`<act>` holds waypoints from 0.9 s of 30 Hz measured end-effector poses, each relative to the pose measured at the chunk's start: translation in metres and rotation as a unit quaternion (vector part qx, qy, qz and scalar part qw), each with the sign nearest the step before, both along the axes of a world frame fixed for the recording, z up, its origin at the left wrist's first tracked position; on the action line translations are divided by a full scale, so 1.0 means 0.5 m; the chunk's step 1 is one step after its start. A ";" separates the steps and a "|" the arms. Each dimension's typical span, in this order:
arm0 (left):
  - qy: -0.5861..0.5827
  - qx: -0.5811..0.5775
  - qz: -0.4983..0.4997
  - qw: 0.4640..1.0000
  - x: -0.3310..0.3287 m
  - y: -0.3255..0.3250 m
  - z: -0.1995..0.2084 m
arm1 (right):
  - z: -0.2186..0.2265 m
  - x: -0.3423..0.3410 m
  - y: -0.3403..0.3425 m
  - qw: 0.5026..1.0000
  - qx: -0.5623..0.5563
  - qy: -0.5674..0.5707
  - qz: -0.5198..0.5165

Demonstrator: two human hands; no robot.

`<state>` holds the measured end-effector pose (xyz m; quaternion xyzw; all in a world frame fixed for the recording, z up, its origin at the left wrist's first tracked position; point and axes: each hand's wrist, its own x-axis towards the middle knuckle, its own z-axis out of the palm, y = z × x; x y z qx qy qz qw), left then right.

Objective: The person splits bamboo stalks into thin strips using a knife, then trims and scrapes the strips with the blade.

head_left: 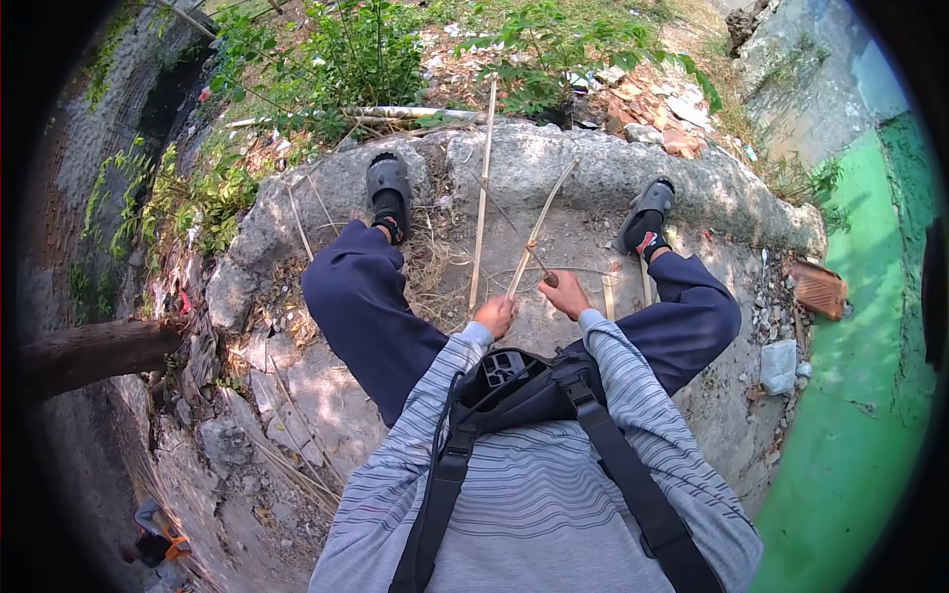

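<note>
My left hand [496,316] is closed around the lower end of a pale bamboo strip [547,210], which slants up and to the right between my legs. In my right hand [565,296] is the dark handle of a thin-bladed knife [537,265]. Its narrow blade points away to the upper left and crosses the strip near a knot. A longer pale strip [484,183] runs from beside my left hand up to the stone ledge; I cannot tell whether that hand touches it. Shorter strip pieces [608,296] lie beside my right hand.
My sandalled feet rest against a rough stone ledge [554,163], with leafy plants [366,59] and litter beyond. Dry shavings [435,272] lie near my left leg. A green wall [840,395], a brown brick-like block [819,290] and a tree trunk [109,356] flank me. Another person [158,539] is at lower left.
</note>
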<state>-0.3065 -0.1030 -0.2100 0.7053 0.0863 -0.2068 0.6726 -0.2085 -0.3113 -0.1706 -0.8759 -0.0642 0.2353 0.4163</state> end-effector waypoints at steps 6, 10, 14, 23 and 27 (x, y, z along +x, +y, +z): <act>-0.043 0.083 0.003 0.996 0.000 0.002 0.035 | 0.032 -0.024 0.023 0.993 0.012 -0.115 0.010; 0.043 0.039 0.018 0.998 0.004 0.001 0.059 | 0.072 -0.032 0.028 0.994 -0.007 -0.106 0.008; 0.089 0.030 0.021 0.995 0.007 0.000 0.069 | 0.089 -0.034 0.023 0.985 -0.075 -0.137 0.075; -0.040 0.101 -0.012 0.994 -0.015 0.002 0.041 | 0.066 -0.008 -0.003 0.996 -0.047 -0.050 0.051; 0.047 0.058 -0.023 0.997 -0.007 -0.003 0.070 | 0.038 -0.013 -0.010 0.998 -0.011 0.058 0.027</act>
